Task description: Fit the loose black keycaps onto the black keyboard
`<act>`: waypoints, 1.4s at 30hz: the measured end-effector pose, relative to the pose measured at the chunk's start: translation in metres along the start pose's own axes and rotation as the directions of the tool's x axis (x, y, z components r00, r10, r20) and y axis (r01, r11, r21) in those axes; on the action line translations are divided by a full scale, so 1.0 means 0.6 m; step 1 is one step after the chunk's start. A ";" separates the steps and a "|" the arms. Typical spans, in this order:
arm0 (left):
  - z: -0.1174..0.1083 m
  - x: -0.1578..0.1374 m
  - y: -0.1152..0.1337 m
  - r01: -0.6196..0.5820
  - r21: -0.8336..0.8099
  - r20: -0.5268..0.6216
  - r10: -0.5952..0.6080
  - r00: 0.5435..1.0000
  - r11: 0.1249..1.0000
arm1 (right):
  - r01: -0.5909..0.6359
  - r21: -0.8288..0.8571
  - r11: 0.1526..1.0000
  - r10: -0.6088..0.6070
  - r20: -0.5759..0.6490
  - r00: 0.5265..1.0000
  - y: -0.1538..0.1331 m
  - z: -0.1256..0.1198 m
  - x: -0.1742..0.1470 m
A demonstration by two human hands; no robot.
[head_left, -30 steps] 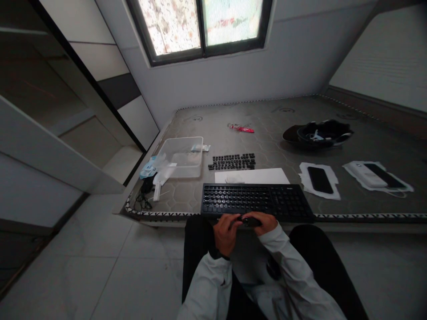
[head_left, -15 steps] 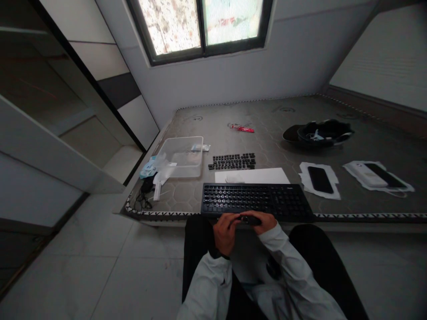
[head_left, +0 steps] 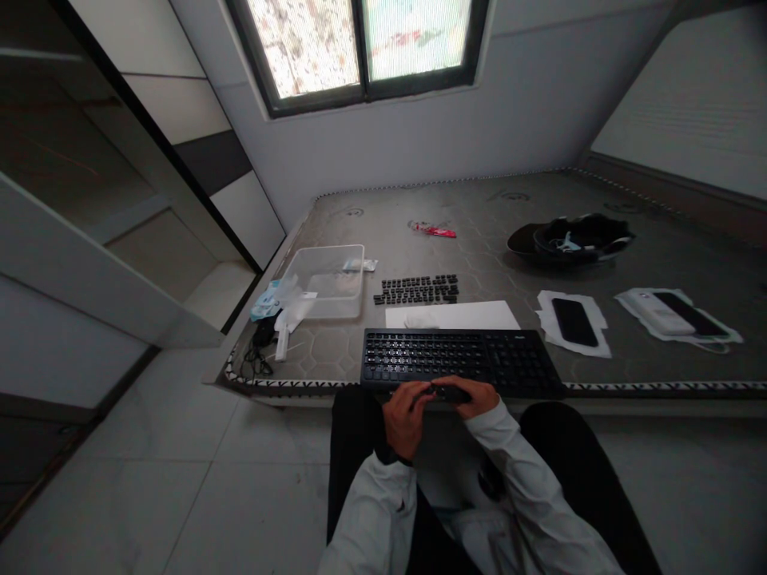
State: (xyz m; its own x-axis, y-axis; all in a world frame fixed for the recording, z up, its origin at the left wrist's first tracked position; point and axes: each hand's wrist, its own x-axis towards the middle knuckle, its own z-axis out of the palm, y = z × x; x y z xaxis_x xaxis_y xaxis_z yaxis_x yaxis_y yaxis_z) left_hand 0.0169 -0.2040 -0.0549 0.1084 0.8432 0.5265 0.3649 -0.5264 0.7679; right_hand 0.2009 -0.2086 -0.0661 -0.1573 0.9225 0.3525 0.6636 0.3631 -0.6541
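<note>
My right hand (head_left: 476,397) is closed around a dark, elongated object (head_left: 452,394), whose kind I cannot make out. Its left end meets the pinched fingers of my left hand (head_left: 405,419); anything small between those fingertips is hidden. Both hands are at the near edge of a black keyboard (head_left: 455,359), which lies along the front of the mattress. Many of its keys on the left and middle look stripped of their caps. Behind it, several black keycaps (head_left: 416,289) are laid out in rows, beside a white sheet (head_left: 467,315).
A clear plastic box (head_left: 329,311) stands left on the mattress (head_left: 479,208), near plastic wrapping (head_left: 288,307) and a black cable (head_left: 257,359). A red packet (head_left: 440,231) lies farther back. Right are a black cap (head_left: 575,243), a phone (head_left: 574,322) on white paper and a white device (head_left: 665,313).
The dark object and the fingers of my right hand have shifted very slightly at the left fingertips. My left hand and the things on the mattress stay as they were.
</note>
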 end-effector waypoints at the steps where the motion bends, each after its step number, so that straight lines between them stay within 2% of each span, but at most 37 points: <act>1: 0.001 -0.001 -0.001 0.005 0.003 0.002 -0.005 1.000 1.000 | 0.008 0.007 1.000 -0.008 -0.003 1.000 0.000 0.000 0.000; 6: 0.002 -0.004 -0.005 0.022 0.023 0.010 -0.022 1.000 0.999 | 0.012 0.031 0.999 -0.012 -0.005 1.000 0.002 0.002 0.000; 16: 0.000 -0.001 -0.004 0.019 -0.045 0.000 -0.019 1.000 0.999 | -0.009 0.012 1.000 0.009 0.001 1.000 0.000 0.001 -0.002; 32: 0.003 -0.005 -0.008 0.051 0.014 0.006 -0.051 0.999 0.999 | -0.045 -0.054 0.998 0.045 -0.001 0.999 -0.001 0.006 -0.002; 42: 0.002 -0.004 -0.008 0.078 0.028 0.025 -0.078 0.997 0.997 | -0.027 -0.029 0.999 0.027 0.000 1.000 0.001 0.007 -0.003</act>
State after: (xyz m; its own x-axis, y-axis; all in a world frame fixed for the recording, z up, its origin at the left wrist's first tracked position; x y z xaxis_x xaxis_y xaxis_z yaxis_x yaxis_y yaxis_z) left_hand 0.0160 -0.2037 -0.0602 0.1024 0.8844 0.4554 0.3982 -0.4560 0.7959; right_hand 0.1985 -0.2092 -0.0698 -0.1394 0.9322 0.3341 0.6887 0.3337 -0.6438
